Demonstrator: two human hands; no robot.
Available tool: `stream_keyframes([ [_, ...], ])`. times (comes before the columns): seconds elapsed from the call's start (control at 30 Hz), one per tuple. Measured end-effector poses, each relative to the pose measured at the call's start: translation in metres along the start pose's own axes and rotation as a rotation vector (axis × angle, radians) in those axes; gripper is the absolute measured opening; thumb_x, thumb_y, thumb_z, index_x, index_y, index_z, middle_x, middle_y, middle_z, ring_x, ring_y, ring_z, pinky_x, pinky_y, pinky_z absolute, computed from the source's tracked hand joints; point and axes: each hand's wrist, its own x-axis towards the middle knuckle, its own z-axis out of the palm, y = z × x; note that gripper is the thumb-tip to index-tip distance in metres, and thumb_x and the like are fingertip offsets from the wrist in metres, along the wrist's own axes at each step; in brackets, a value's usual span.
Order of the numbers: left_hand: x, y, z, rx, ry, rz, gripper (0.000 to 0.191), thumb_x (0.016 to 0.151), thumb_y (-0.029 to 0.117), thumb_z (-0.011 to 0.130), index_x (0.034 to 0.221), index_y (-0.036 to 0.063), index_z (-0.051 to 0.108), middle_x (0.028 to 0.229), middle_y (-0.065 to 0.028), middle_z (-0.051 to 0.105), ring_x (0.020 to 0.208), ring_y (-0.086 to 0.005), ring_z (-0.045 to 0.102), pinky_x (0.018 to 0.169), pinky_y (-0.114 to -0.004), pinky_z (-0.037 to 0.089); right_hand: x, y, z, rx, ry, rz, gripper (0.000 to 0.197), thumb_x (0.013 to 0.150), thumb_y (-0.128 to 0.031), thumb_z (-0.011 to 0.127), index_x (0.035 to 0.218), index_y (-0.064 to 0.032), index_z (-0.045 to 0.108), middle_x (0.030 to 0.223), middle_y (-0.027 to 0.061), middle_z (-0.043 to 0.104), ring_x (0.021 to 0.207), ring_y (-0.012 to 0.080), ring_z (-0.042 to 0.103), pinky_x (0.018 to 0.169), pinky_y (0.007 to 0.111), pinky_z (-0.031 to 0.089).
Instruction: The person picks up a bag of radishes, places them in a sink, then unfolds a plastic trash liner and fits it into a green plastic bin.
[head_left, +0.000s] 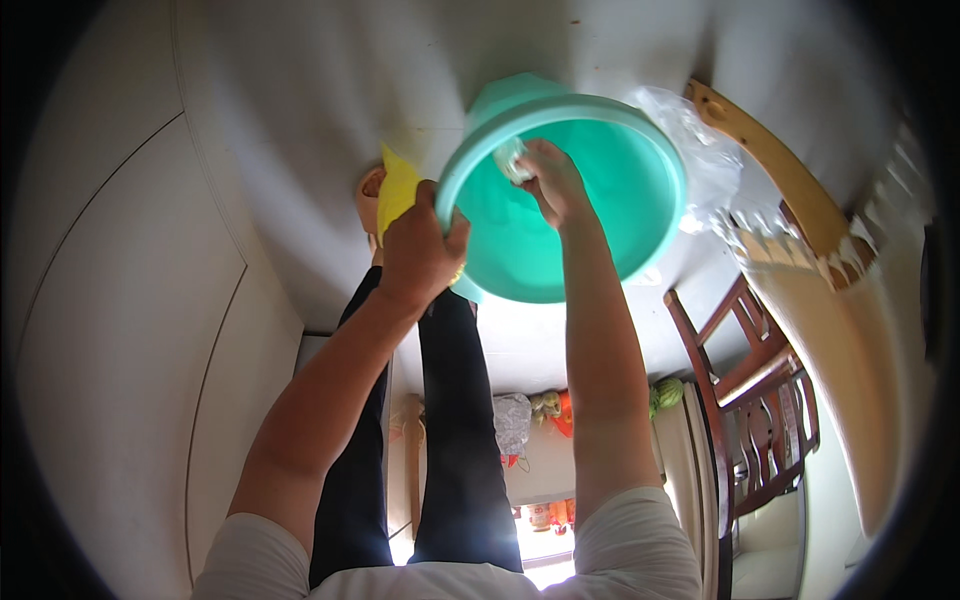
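A green plastic basin (645, 225), tilted so that its inside faces me, is held up before my legs. My left hand (424, 251) grips its rim at the left, with a yellow cloth (397, 191) showing beside and behind the fingers. Inside the basin, my right hand (551, 176) pinches a small, crumpled, pale, translucent piece (511, 160) near the basin wall; its material is not clear. The basin hides part of the floor behind it.
Clear plastic film (694, 161) lies right of the basin, near a curved wooden piece (780, 172). A fringed cream cloth (825, 337) hangs at the right beside a dark wooden chair (757, 405). White panels (135, 300) stand at left. Behind my legs are bags and a watermelon (666, 393).
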Motion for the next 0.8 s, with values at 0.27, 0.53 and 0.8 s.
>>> stream_keyframes([
  [0.27, -0.001, 0.005, 0.001, -0.021, 0.022, 0.052, 0.023, 0.072, 0.016, 0.047, 0.086, -0.0019, 0.045, 0.07, -0.0203, 0.054, 0.064, -0.0345, 0.054, 0.06, -0.039, 0.044, -0.197, -0.021, -0.085, -0.714, 0.448, -0.476, 0.035, 0.065, 0.001, 0.054, 0.099, -0.0014, 0.044, 0.087, 0.011, 0.053, 0.077, 0.0191, 0.055, 0.068, 0.027, 0.045],
  [0.53, 0.001, -0.001, 0.012, -0.014, 0.099, 0.11, 0.024, 0.07, 0.017, 0.048, 0.084, -0.002, 0.046, 0.073, -0.0198, 0.055, 0.068, -0.0353, 0.053, 0.064, -0.04, 0.042, -0.163, 0.086, -0.036, -0.674, 0.934, -0.737, 0.021, 0.067, 0.005, 0.055, 0.086, -0.0034, 0.053, 0.085, 0.0125, 0.049, 0.079, 0.0263, 0.048, 0.062, 0.032, 0.043],
  [0.8, 0.001, 0.007, 0.004, 0.059, 0.071, 0.152, 0.026, 0.07, 0.018, 0.047, 0.087, -0.0017, 0.045, 0.071, -0.02, 0.055, 0.067, -0.0362, 0.054, 0.06, -0.04, 0.043, -0.169, 0.084, -0.038, -0.188, 1.091, -0.295, 0.008, 0.065, -0.005, 0.056, 0.066, 0.0, 0.05, 0.067, 0.0088, 0.051, 0.055, 0.0164, 0.047, 0.049, 0.027, 0.038],
])
